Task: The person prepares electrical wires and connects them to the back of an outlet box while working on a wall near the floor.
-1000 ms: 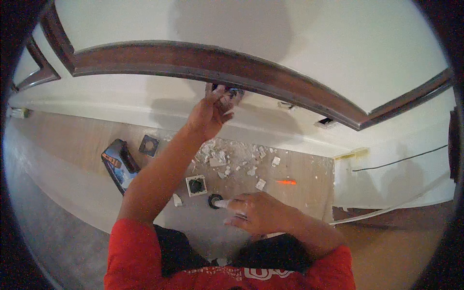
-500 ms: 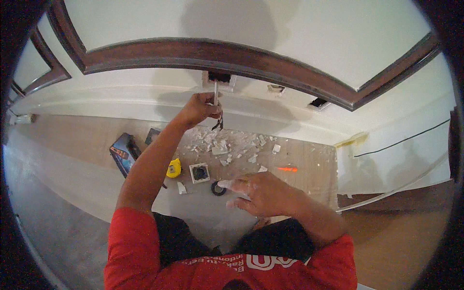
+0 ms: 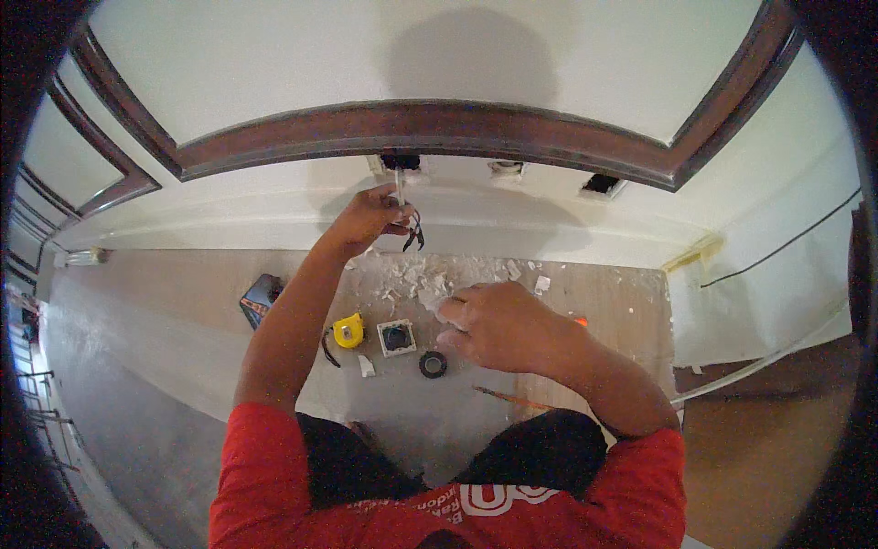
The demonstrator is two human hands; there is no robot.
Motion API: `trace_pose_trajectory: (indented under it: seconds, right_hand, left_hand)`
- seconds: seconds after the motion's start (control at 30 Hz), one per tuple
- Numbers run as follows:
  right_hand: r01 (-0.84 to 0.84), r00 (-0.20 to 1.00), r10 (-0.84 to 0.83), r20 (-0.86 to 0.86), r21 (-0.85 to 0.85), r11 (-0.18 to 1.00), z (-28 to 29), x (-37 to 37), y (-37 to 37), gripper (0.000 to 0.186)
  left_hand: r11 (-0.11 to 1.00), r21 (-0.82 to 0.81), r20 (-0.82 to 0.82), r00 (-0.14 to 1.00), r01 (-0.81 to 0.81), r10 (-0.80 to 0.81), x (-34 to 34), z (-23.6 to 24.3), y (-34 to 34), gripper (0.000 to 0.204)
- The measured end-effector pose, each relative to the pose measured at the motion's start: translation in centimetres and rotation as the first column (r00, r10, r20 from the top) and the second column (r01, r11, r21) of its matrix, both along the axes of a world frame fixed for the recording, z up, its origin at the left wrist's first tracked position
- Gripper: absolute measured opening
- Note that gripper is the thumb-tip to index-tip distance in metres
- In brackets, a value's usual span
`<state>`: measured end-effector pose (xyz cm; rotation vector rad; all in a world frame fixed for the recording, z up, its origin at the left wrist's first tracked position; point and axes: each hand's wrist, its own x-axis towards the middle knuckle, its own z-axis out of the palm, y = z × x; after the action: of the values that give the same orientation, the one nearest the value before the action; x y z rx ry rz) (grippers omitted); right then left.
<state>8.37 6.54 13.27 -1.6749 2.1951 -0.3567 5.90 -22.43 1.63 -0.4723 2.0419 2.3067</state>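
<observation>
My left hand [image 3: 373, 220] grips a pale cable [image 3: 400, 183] with dark split wire ends [image 3: 413, 238] hanging from it; the cable comes down from a square wall cutout [image 3: 401, 161]. My right hand [image 3: 485, 325], dusty at the fingertips, is held open and empty over scattered white debris [image 3: 416, 279]. Near it are a white square box with a dark centre [image 3: 396, 339] and a roll of black tape [image 3: 433, 363]. A yellow tape measure [image 3: 347, 331] lies beside my left forearm.
Two more cutouts [image 3: 601, 183] sit below the dark wooden moulding [image 3: 430, 133]. A blue-black case [image 3: 258, 300] lies left. An orange-handled tool [image 3: 512, 398] lies near my knee. A loose black wire [image 3: 777, 242] and pale hose [image 3: 768, 352] run at the right.
My left hand has come down from the cutout, drawing the cable and its dark ends into view. My right hand has moved upward, away from the tape roll. The view has shifted.
</observation>
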Motion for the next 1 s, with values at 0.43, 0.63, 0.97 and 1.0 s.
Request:
trace_pose_trajectory:
  seconds: [0.43,0.63,0.97,1.0]
  right_hand:
    - [0.271,0.951,-0.17,0.257,-0.434,0.859,-11.7,-8.7,3.5,0.031]
    - [0.361,0.802,-0.078,0.592,-0.376,0.854,-15.2,-13.2,-3.6,0.036]
    - [0.503,-0.138,0.157,0.978,-0.068,0.862,-14.9,-12.6,-9.5,0.034]
    - [0.506,-0.137,0.18,0.974,-0.088,0.858,-15.1,-12.7,-9.6,0.033]
  left_hand:
    - [0.358,-0.934,-0.021,0.997,0.009,-0.08,0.7,6.7,2.3,0.03]
    - [-0.238,-0.971,0.136,0.814,-0.002,-0.565,-0.3,9.4,3.9,0.018]
    - [-0.349,-0.936,0.191,0.752,-0.055,-0.63,0.0,6.9,0.7,0.025]
    - [-0.3,-0.949,0.128,0.746,-0.1,-0.653,-0.1,6.8,0.4,0.026]
